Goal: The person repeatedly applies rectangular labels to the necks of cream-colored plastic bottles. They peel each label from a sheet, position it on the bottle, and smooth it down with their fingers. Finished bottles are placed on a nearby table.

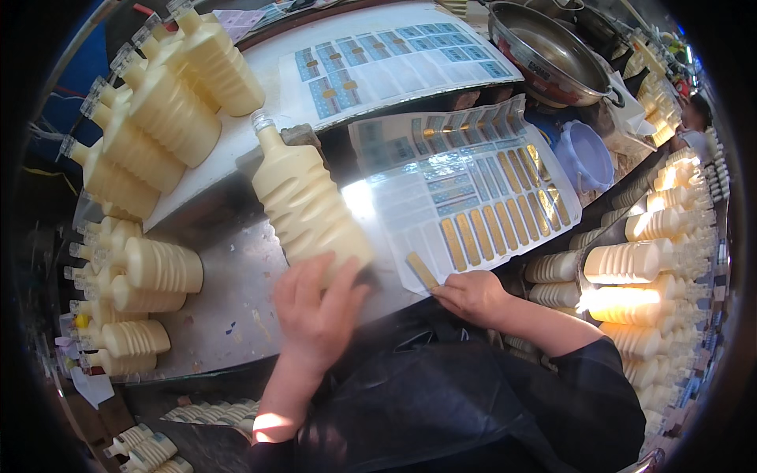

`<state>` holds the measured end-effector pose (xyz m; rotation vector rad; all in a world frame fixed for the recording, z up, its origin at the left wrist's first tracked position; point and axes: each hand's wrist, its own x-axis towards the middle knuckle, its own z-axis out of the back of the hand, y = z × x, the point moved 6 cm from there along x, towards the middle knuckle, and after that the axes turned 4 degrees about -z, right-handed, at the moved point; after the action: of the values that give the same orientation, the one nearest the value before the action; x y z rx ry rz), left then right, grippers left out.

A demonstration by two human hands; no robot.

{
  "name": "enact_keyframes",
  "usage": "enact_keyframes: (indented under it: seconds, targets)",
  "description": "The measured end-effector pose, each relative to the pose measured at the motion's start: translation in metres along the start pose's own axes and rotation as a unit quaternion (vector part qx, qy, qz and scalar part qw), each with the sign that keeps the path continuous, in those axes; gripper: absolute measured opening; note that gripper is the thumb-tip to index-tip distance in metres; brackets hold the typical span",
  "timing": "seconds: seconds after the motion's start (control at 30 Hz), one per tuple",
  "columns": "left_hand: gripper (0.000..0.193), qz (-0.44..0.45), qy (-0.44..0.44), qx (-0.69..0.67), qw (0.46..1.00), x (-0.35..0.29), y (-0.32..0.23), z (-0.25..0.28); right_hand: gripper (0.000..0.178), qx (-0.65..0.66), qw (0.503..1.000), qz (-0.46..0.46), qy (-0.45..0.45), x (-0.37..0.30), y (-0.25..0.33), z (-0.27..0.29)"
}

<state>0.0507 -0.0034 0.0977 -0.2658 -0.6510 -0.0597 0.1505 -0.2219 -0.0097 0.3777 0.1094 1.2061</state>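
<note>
Head view. My left hand [315,311] lies flat over the base end of a cream ribbed plastic bottle [303,201], fingers spread loosely across its lower ribs, pressing it down rather than gripping round it. The bottle lies on its side on the steel worktop [229,292], neck pointing far and slightly left, its clear cap [261,121] near the edge of a white board.

My right hand [471,296] sits at the near edge of the label sheet [465,197], just right of the bottle. Its fingers are drawn together, the tips pinching a narrow gold sticker [422,270] that stands partly lifted from the sheet's near corner. The sheet carries rows of gold strips on its right half and emptied backing on its left.

Surroundings: a second label sheet [394,63] lies on the white board at the far side. Stacked cream bottles [158,118] rest at far left, with more [150,276] lying at near left. A further bank of like bottles [639,268] fills the right side. A metal pan [544,51] stands at far right, with a lilac plastic container [587,158] just near it.
</note>
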Motion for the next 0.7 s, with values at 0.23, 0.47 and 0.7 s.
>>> enact_keyframes:
  seconds: [0.23, 0.47, 0.7]
  targets:
    - [0.04, 0.057, 0.04, -0.12, 0.99, 0.015, -0.028, -0.018, 0.032, 0.494, 0.796, -0.344, 0.068, 0.052, -0.007, 0.024]
    - [0.024, 0.076, -0.051, -0.05, 0.994, 0.024, -0.01, -0.005, 0.027, 0.407, 0.902, -0.138, -0.046, 0.101, 0.044, 0.086]
    - [0.012, 0.358, -0.134, -0.425, 0.821, 0.012, 0.046, 0.005, 0.045, 0.509, 0.842, -0.173, 0.047, 0.157, 0.029, 0.083]
